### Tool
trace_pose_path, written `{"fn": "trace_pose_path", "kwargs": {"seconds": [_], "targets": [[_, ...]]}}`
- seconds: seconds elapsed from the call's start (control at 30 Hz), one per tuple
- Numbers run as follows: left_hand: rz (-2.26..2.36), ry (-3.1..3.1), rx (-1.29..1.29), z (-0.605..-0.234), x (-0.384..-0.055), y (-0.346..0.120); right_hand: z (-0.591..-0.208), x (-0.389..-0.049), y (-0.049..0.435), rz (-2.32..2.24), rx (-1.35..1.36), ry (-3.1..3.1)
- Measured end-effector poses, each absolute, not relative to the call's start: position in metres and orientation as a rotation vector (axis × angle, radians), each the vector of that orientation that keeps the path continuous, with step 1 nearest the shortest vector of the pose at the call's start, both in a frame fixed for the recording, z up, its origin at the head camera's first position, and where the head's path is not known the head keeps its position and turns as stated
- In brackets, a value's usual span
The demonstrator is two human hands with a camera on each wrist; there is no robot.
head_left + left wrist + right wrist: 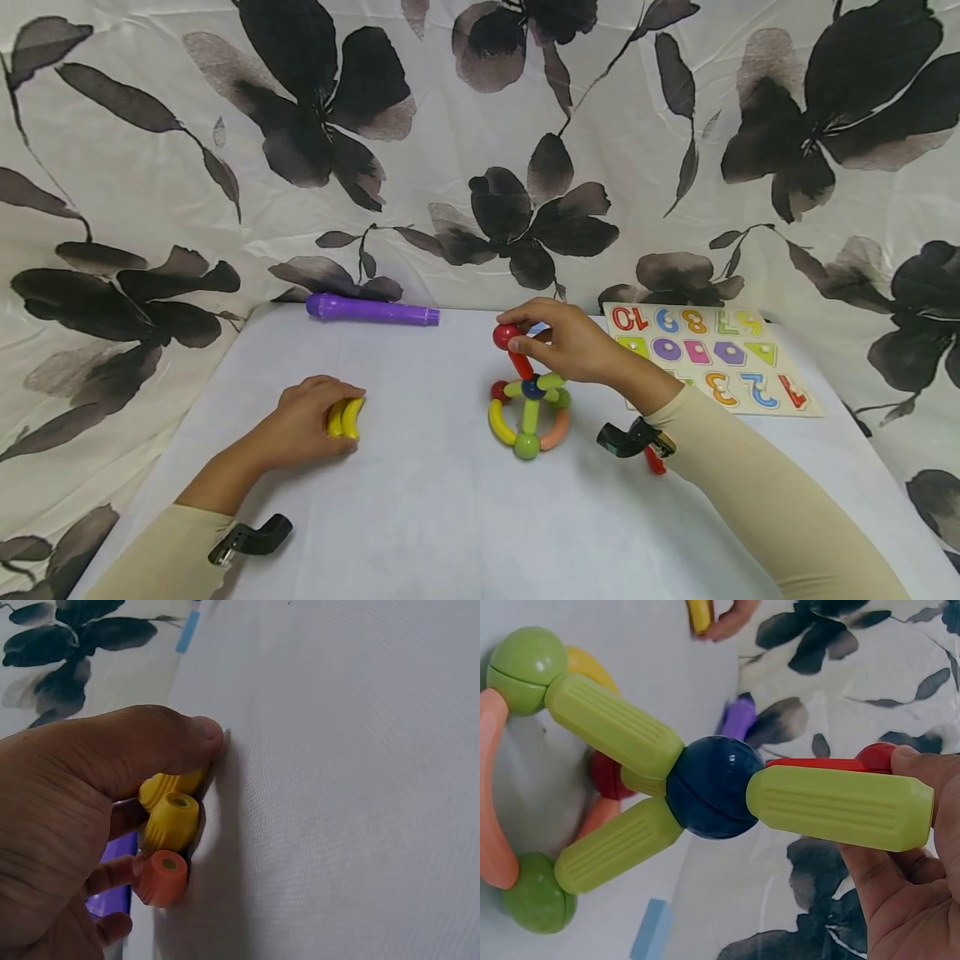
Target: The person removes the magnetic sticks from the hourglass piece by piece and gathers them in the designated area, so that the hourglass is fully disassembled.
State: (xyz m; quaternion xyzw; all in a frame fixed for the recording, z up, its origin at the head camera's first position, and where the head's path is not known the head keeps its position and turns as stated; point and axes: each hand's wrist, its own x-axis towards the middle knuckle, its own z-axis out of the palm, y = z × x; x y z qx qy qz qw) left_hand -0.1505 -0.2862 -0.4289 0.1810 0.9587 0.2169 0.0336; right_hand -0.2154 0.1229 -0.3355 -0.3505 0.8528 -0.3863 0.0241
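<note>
At the left of the table my left hand (303,423) grips two yellow curved sticks (344,418). An orange stick (160,878) lies beside them under the fingers in the left wrist view. My right hand (573,343) pinches a red ball (506,336) between thumb and fingers. From that ball a red stick (521,365) runs down to a dark blue ball (533,387) at the top of a ball-and-stick frame. Light green sticks (615,724) slope from the blue ball to green balls (540,892). Another light green stick (840,808) juts out with a free end. Yellow and orange curved sticks form the base ring.
A purple toy microphone (372,310) lies along the back edge. At the back right is a number-and-shape puzzle board (808,407), partly behind the right forearm. A red piece (655,461) shows from under the right wrist. Floral cloth (420,150) hangs behind the table.
</note>
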Motion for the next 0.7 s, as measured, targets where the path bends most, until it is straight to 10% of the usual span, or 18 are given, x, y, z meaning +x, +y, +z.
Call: {"fn": "trace_pose_path", "kwargs": {"seconds": [0.7], "targets": [[0.837, 2.984, 0.696, -0.406, -0.158, -0.22, -0.335, -0.215, 0.122, -1.161, -1.057, 2.656]]}}
